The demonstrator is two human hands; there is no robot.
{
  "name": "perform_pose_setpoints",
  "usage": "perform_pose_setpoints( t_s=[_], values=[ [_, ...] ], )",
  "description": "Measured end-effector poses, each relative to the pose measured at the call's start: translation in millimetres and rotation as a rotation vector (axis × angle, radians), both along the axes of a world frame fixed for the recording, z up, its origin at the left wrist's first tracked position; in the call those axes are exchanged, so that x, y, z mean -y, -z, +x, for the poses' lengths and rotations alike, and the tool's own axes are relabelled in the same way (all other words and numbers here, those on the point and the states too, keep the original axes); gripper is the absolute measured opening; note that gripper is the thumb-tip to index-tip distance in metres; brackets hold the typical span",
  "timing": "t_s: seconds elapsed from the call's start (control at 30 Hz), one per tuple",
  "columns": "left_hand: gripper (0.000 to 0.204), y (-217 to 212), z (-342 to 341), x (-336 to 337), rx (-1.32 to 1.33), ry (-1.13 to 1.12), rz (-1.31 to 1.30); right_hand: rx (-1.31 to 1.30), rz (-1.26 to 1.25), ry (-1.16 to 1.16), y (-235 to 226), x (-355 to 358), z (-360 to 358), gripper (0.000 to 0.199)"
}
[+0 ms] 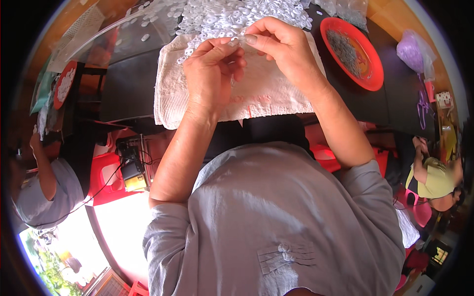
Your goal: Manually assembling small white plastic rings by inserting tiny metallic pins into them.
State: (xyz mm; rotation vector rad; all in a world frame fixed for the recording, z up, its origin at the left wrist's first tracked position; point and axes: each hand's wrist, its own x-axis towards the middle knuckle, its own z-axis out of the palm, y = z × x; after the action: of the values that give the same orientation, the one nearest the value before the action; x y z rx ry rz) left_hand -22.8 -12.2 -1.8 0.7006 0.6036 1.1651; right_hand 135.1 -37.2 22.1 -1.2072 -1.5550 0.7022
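Above a pale towel (247, 96), my two hands meet fingertip to fingertip. Thumb and forefinger of my left hand (210, 69) pinch a small white plastic piece (235, 39). My right hand (284, 49) has its thumb and forefinger pressed together close beside that piece; whatever they hold is too small to make out. Just beyond the hands lies a heap of small white plastic pieces (242, 15), some with holes, spilling onto the towel's far edge. At the right, a red oval tray (373, 74) contains a pile of small grey metal-looking parts (343, 52).
The dark table (131, 89) carries clear plastic sheeting (94, 44) at the left. A purple bag (411, 52) sits at the far right. Other people are seated left (49, 192) and right (434, 177). Another red tray (65, 84) with white pieces is at the left.
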Motion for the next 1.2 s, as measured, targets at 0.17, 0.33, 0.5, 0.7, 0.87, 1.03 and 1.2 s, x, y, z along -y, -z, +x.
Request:
perform_pose_setpoints(
  t_s=[0.17, 0.33, 0.5, 0.7, 0.87, 1.03, 1.2],
  values=[
    [0.008, -0.3, 1.3, 2.1, -0.036, 0.022, 0.015, 0.090, 0.005, -0.012, -3.2, -1.8, 5.2, 0.009],
    [0.010, -6.1, -0.8, 2.6, -0.207, 0.043, 0.122, 0.225, 0.139, -0.035, -0.1, -8.5, 6.9, 0.008],
    [0.008, 1.1, 5.2, 2.1, -0.156, -0.001, 0.052, 0.225, 0.207, -0.054, 13.2, -16.7, 3.4, 0.009],
    [0.008, 4.0, 6.6, 0.0, -0.155, -0.033, 0.024, 0.233, 0.173, -0.036, 18.8, -18.8, 4.1, 0.006],
    [0.011, 3.3, 5.0, 0.6, -0.145, -0.030, 0.013, 0.025, 0.048, -0.019, 14.3, -17.1, 10.1, 0.008],
    [0.010, 1.3, 6.6, 2.5, -0.127, -0.060, 0.013, -0.158, -0.073, -0.044, 10.2, -16.2, 18.3, 0.012],
    [0.011, -3.1, 10.8, 7.5, -0.101, -0.060, 0.028, -0.258, -0.086, -0.080, 7.6, -13.9, 16.3, 0.017]
  ],
)
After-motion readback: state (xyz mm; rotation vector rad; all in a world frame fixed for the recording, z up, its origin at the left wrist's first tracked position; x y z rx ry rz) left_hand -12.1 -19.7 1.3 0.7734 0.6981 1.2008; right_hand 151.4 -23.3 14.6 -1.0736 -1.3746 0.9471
